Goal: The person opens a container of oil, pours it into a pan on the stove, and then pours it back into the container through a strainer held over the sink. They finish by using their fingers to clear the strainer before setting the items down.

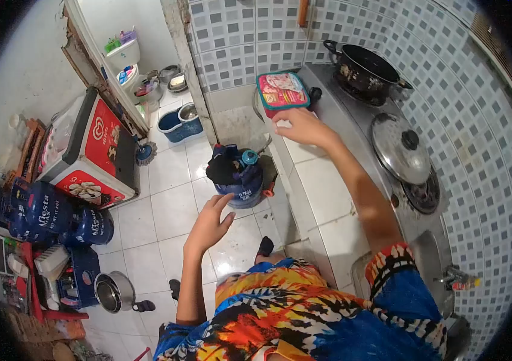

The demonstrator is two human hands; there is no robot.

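My right hand (pixel 301 126) is at the near edge of a red and pink ice cream tub (pixel 283 91) with a teal rim, which sits on the counter beside the stove. Its thumb and fingers are curled; what they hold, if anything, I cannot make out. My left hand (pixel 211 222) hangs in the air over the floor, fingers apart and holding nothing. Beyond it a blue gas cylinder (pixel 243 188) stands on the floor with dark cloth over its top.
A black pot (pixel 367 69) rests on the stove, with a metal lid (pixel 401 147) nearer me. The sink (pixel 427 265) is at right. Floor items include a red freezer (pixel 96 153), blue cylinders (pixel 39 210), a metal pot (pixel 113 292) and a blue basin (pixel 181 126).
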